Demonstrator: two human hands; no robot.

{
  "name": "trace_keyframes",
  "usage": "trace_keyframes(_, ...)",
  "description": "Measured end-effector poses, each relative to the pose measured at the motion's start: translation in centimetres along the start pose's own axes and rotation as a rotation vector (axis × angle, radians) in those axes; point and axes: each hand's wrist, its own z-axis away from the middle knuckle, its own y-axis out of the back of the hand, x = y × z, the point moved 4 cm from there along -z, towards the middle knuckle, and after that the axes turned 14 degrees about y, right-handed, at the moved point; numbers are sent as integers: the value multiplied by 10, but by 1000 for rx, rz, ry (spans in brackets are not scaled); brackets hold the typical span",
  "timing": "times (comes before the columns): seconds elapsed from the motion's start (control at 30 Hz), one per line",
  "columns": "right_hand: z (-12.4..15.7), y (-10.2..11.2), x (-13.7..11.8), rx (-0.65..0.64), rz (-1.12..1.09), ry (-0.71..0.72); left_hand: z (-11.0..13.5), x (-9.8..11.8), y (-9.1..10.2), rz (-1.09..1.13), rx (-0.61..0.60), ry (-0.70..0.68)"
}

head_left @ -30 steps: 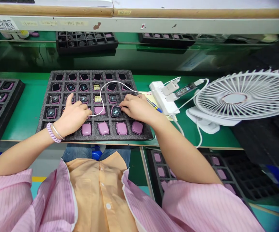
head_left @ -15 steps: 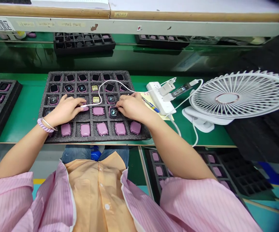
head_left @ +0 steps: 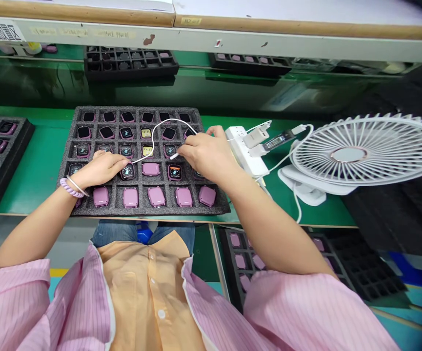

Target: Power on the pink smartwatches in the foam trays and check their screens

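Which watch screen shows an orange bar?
The watch just right of the face-down watch in the second-nearest row; no other visible screen shows orange.

Left of the foam tray [head_left: 170,211], a bare strip of green worktop [head_left: 46,158] leaves a passage between it and a second tray [head_left: 15,158]. Over the foam tray's left half, the left hand [head_left: 103,168] blocks the way; over its right side, the right hand [head_left: 209,151] does, pinching a white plug [head_left: 174,156]. Between the hands, room opens above the foam tray's middle, but a white cable [head_left: 174,119] arches across it. Just right of the foam tray stands a power strip [head_left: 248,158], then a fan [head_left: 350,154] farther out. Well behind the foam tray, a shelf [head_left: 287,44] limits reach.
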Motion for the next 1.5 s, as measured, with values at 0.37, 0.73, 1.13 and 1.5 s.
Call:
trace_keyframes(0.37,-33,-12,-34,-38,-76,379,-1,1,-5,28,-40,46)
trace_keyframes(0.73,-19,-4,-22,-99,-1033,69,1,4,-7,47,-47,90)
trace_keyframes(1.13,-14,20,-48,-166,-303,153,1,4,-7,46,-34,82)
trace_keyframes(1.5,-24,-8,-47,-116,-292,-144,2,6,-7,47,-57,116)
